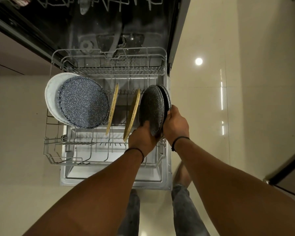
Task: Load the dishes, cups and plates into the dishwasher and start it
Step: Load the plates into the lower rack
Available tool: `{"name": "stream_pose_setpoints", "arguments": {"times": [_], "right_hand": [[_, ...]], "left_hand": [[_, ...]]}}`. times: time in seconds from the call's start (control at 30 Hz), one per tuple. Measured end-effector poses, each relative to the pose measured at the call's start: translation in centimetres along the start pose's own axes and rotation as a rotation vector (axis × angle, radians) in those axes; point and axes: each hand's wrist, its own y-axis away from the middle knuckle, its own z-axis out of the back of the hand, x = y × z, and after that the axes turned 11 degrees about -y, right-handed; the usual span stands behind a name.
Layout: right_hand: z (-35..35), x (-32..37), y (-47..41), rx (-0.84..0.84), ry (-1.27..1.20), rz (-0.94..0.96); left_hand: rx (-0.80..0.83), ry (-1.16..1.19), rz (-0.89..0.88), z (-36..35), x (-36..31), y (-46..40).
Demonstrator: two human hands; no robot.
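Standing on edge at the far left of the wire rack (99,151), well away from both hands, a smooth white plate (52,94) leans behind a round blue speckled plate (83,104) with a beaded rim. Nearer the hands, two thin round yellow plates (113,108), grainy and seen almost edge-on, stand apart in the tines, the second one (132,113) just beside the left hand. The left hand (142,140), a thin dark cord around its wrist, is curled under the lower rim of a dark speckled plate (151,106), thumb pressed on its matte face. Behind that plate, touching it, stands a second dark speckled plate (166,96); the right hand (176,124), also with a cord at the wrist, wraps its fingers around the back edge of this pair. Both hands are closed on the plates at the rack's right end. The rack is grey coated wire, drawn out over the ribbed metal door (116,178) of the dishwasher (109,31). To the right of the right hand lies glossy cream floor tile (245,116).
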Motion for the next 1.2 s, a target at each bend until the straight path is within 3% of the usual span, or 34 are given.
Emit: {"name": "stream_pose_setpoints", "arguments": {"times": [0.13, 0.3, 0.6, 0.83, 0.97, 1.2], "right_hand": [[0.9, -0.1, -0.4, -0.04, 0.085, 0.02], [1.3, 0.4, -0.3, -0.199, 0.058, 0.091], [2.3, 2.8, 0.0, -0.219, 0.115, 0.137], [0.4, 3.3, -1.2, -0.018, 0.181, 0.009], [-0.6, 2.0, -1.1, 0.016, 0.157, -0.12], [0.4, -1.1, -0.8, 0.111, 0.145, -0.16]], "left_hand": [[-0.122, -0.168, 0.002, 0.1, -0.2, 0.1], [-0.28, -0.031, 0.14, 0.7, 0.6, 0.8], [-0.317, 0.001, 0.16, 1.4, 0.7, 0.8], [-0.249, -0.079, 0.112, 1.3, -0.5, -0.3], [-0.108, -0.161, 0.024, -0.2, -1.5, -0.5], [0.118, -0.136, 0.189, -3.6, 0.1, 0.4]]}}
